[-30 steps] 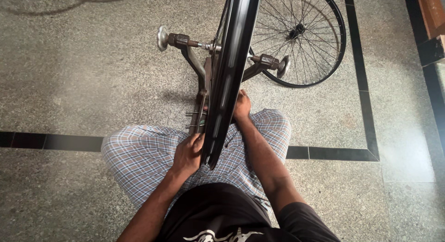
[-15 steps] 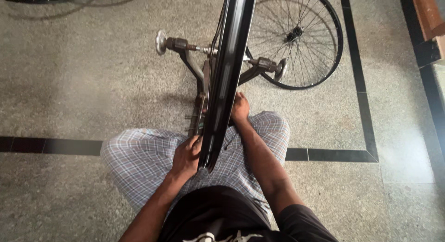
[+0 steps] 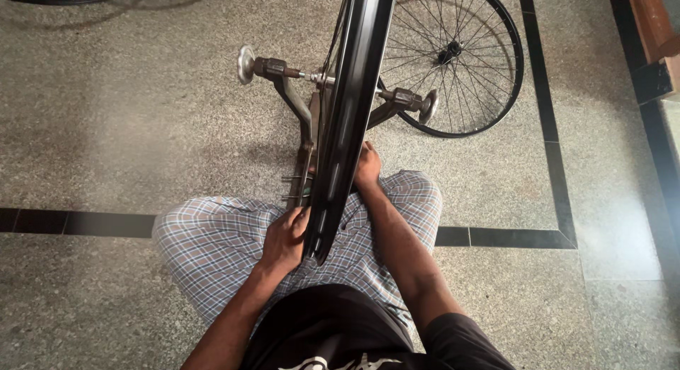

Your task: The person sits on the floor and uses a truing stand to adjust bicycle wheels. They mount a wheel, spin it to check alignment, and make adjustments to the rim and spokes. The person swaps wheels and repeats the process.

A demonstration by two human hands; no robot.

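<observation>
Black rim (image 3: 347, 122), blue-and-brown checked trousers (image 3: 212, 249), speckled grey floor (image 3: 120, 122).

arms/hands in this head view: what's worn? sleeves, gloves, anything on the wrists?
Both arms are bare from the short black sleeves down. The left hand and right hand wear no gloves, and no watch, band or ring shows on either wrist or on the visible fingers. The black shirt has a white print at the chest. Below it are checked trousers in grey, blue and brown lines.
</observation>
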